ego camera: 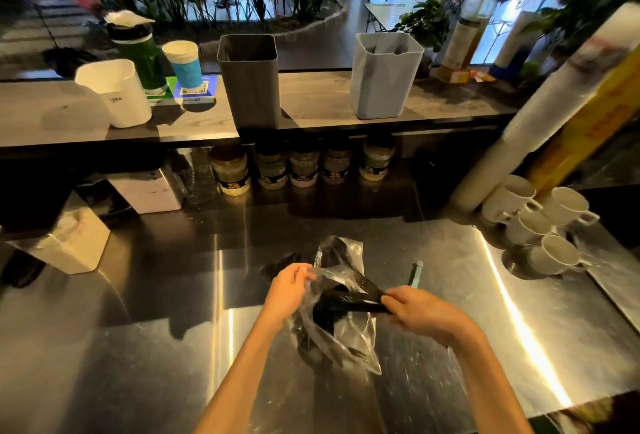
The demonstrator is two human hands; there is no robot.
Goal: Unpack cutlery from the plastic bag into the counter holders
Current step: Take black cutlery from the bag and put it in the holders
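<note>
A clear plastic bag lies crumpled on the steel worktop, with black plastic cutlery inside it. My left hand pinches the bag's upper edge. My right hand grips the end of a bundle of black cutlery that sticks out of the bag. On the raised counter behind stand a dark grey holder and a light grey holder; a few utensil tips show inside the light one.
A white container, a green bottle and a blue-banded cup stand left on the counter. Several jars line the shelf below. White mugs and tall cup stacks sit right. A small blue-handled tool lies near the bag.
</note>
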